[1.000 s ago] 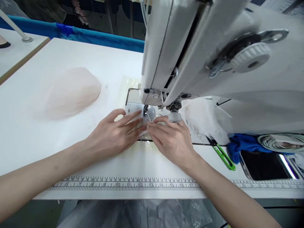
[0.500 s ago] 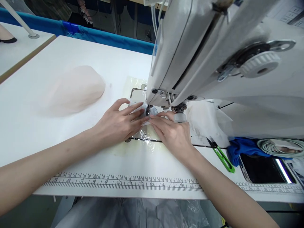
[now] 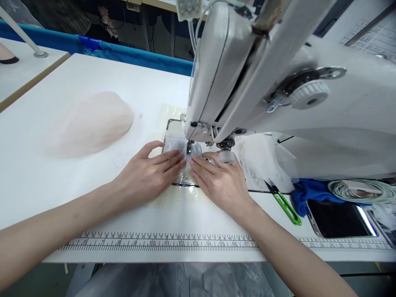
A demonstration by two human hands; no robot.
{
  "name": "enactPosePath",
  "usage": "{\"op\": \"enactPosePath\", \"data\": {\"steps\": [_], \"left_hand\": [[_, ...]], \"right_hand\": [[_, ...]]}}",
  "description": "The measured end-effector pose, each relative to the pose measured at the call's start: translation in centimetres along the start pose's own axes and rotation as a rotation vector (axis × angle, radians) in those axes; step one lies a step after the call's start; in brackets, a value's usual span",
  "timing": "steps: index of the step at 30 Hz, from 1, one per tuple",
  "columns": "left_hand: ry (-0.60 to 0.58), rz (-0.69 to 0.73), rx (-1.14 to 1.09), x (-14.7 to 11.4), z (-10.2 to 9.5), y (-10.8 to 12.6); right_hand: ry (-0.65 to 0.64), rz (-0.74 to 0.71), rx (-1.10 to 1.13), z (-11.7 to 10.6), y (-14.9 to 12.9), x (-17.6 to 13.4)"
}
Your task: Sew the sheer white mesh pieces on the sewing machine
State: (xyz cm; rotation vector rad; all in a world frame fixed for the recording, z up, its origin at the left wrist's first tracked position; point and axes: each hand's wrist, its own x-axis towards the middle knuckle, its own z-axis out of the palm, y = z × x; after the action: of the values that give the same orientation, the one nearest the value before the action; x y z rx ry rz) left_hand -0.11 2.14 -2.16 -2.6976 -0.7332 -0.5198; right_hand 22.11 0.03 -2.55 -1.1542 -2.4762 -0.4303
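Observation:
A small piece of thin, see-through fabric (image 3: 175, 144) lies flat at the presser foot (image 3: 188, 148) of a white sewing machine (image 3: 213, 70). My left hand (image 3: 153, 171) rests on the near left of this piece, fingers stretched and flat. Just right of the foot, my right hand (image 3: 219, 177) lies with its fingers extended, the tips close to the left fingertips. Part of the right fingers is behind the machine's white round knob (image 3: 227, 156). Whether the right fingers touch the fabric is hard to see.
A sheer pale pink fabric piece (image 3: 99, 123) lies on the left of the table. White fabric (image 3: 262, 159), green thread snips (image 3: 286, 208), a blue cloth (image 3: 305, 194), a coiled cable (image 3: 355, 190) and a phone (image 3: 342, 220) are at right. A ruler strip (image 3: 163, 242) follows the front edge.
The camera view has shifted slightly. My left hand has drawn a little toward the front, away from the presser foot, so more of the see-through fabric shows. My right hand has moved slightly nearer me.

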Motion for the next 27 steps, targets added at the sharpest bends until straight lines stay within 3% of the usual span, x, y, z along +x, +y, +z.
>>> {"op": "enactPosePath", "data": {"steps": [27], "left_hand": [[-0.07, -0.165, -0.231, 0.7, 1.0, -1.2]], "right_hand": [[-0.105, 0.08, 0.0, 0.6, 0.2, 0.5]]}}
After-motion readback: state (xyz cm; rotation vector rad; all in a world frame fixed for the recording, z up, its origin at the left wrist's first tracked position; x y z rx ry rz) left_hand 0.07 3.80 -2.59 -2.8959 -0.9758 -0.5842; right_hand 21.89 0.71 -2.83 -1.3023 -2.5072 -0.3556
